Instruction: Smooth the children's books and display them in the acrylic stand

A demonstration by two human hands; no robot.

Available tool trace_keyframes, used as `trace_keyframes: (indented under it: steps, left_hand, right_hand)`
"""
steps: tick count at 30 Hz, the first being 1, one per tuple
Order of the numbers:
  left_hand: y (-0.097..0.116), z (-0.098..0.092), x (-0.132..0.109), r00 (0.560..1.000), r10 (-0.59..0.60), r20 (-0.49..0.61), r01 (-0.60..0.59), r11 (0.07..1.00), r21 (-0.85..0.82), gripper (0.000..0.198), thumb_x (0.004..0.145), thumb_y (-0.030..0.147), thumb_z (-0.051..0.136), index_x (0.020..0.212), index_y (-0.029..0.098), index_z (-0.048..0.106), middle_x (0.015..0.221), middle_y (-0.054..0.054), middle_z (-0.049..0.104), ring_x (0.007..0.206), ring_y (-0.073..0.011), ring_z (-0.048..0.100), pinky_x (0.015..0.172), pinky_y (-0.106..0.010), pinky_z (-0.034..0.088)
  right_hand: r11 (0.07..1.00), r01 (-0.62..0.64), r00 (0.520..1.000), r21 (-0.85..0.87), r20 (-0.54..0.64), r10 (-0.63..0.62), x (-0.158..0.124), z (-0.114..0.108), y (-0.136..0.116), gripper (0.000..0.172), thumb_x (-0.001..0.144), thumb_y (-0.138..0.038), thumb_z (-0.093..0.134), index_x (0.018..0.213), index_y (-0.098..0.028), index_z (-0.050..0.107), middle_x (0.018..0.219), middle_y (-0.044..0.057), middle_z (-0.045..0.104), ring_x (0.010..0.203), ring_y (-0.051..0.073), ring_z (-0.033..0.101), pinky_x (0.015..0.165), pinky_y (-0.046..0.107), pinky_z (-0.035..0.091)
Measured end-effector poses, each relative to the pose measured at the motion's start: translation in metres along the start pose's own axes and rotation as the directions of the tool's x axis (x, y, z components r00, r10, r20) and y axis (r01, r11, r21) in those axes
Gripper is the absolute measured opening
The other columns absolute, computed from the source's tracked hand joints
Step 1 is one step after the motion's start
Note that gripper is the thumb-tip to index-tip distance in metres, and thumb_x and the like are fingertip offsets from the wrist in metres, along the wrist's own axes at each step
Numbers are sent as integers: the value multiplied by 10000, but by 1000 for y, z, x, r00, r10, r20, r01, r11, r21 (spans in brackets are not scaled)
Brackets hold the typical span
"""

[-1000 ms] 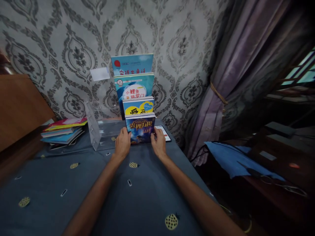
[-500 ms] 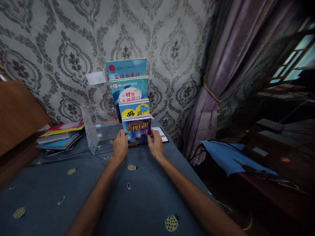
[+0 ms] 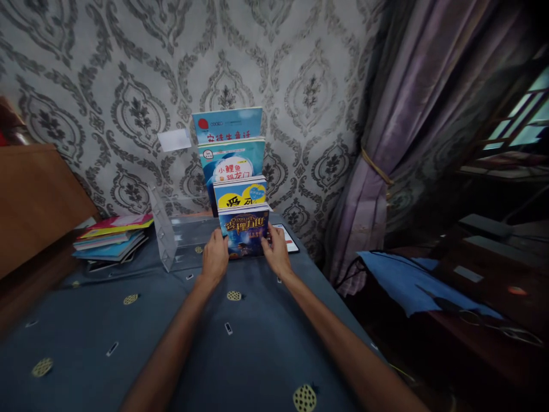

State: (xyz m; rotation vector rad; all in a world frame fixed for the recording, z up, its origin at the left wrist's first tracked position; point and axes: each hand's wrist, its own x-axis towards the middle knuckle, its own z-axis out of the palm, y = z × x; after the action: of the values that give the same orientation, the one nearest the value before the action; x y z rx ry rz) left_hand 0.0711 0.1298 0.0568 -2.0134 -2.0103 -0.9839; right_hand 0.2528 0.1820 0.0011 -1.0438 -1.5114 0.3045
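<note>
A dark blue book point(image 3: 245, 236) with gold lettering stands upright at the front of a stepped row. My left hand point(image 3: 215, 255) is closed on its left edge, and my right hand point(image 3: 277, 249) grips its right edge with the thumb at the front. Behind it rise a yellow-and-blue book point(image 3: 241, 195), a teal book point(image 3: 234, 162) with a white circle, and a tall light blue book point(image 3: 227, 123) at the back. A clear plastic stand point(image 3: 163, 232) shows to the left of the row; how far it reaches behind the books is hidden.
On the left lies a pile of colourful books point(image 3: 112, 239) beside a brown wooden panel point(image 3: 43, 200). A phone-like device point(image 3: 291, 240) with a lit screen lies right of the books. The tablecloth point(image 3: 180, 349) ends at the right, near a tied purple curtain point(image 3: 364, 194) and blue cloth point(image 3: 394, 280).
The whole view has shifted slightly, so the scene sits a little further right and lower. Both hands stay on the dark blue book, and the row looks unchanged.
</note>
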Motion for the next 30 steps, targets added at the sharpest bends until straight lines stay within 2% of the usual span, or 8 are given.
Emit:
trace_keyframes:
  steps: [8, 18, 23, 26, 30]
  left_hand:
    - [1, -1, -2, 1000, 3, 17, -3, 1000, 12, 84, 998, 177, 446, 1043, 192, 515, 1067, -114, 669, 940, -255, 675, 739, -317, 460]
    - [-4, 1, -1, 1000, 14, 7, -14, 1000, -2, 52, 995, 193, 455, 997, 207, 505, 1035, -98, 661, 947, -244, 668, 760, -313, 467]
    - [-9, 3, -1, 999, 33, -17, -33, 999, -12, 44, 987, 205, 461, 968, 207, 502, 994, -99, 664, 917, -245, 671, 745, -313, 468]
    - [-11, 5, 0, 999, 41, -8, -41, 999, -12, 64, 994, 229, 449, 968, 207, 504, 987, -95, 671, 906, -242, 678, 738, -306, 466]
    - [-14, 8, 1, 1000, 15, -5, -16, 999, -50, 126, 1012, 251, 411, 992, 192, 520, 951, -107, 691, 874, -248, 684, 730, -306, 461]
  right_hand:
    - [999, -14, 1000, 30, 12, 13, 0, 0, 3, 566, 835, -198, 476, 1392, -248, 558, 1069, 91, 551, 974, 258, 544, 857, 435, 526]
    - [1000, -4, 999, 0, -32, 4, -7, 5, -1, 613, 820, -148, 463, 1423, -239, 524, 1096, 103, 540, 1070, 284, 539, 994, 505, 480]
    - [1000, 7, 999, -28, -35, -8, -9, 5, -3, 622, 818, -123, 457, 1425, -244, 522, 1092, 101, 553, 1060, 284, 547, 997, 499, 484]
    - [999, 10, 1000, -31, -27, -11, -7, 3, -3, 595, 826, -132, 463, 1407, -235, 540, 1081, 102, 557, 1040, 281, 553, 980, 490, 493]
    - [1000, 11, 1000, -19, -3, -11, -1, -2, -4, 461, 903, -234, 465, 1345, -227, 592, 1070, 101, 548, 1038, 265, 550, 951, 460, 505]
